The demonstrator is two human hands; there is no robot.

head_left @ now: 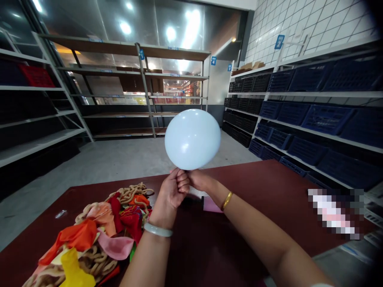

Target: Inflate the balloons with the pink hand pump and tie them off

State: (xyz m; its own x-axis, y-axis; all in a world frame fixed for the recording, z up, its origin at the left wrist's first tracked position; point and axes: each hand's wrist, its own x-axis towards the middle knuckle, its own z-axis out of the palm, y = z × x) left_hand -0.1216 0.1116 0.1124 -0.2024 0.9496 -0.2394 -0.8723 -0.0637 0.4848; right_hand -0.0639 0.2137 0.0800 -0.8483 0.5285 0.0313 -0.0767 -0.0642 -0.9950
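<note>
A storeroom, shown by numbered shelving racks (176, 53) and stacked-up plastic crates (326, 118)

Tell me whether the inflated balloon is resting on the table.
No: the balloon is up off the table, with the left hand and the right hand at its lower end.

One inflated balloon (193, 139) — two hands (176, 188) (201, 180), two bangles (158, 230) (226, 201) — one table (254, 185).
</note>
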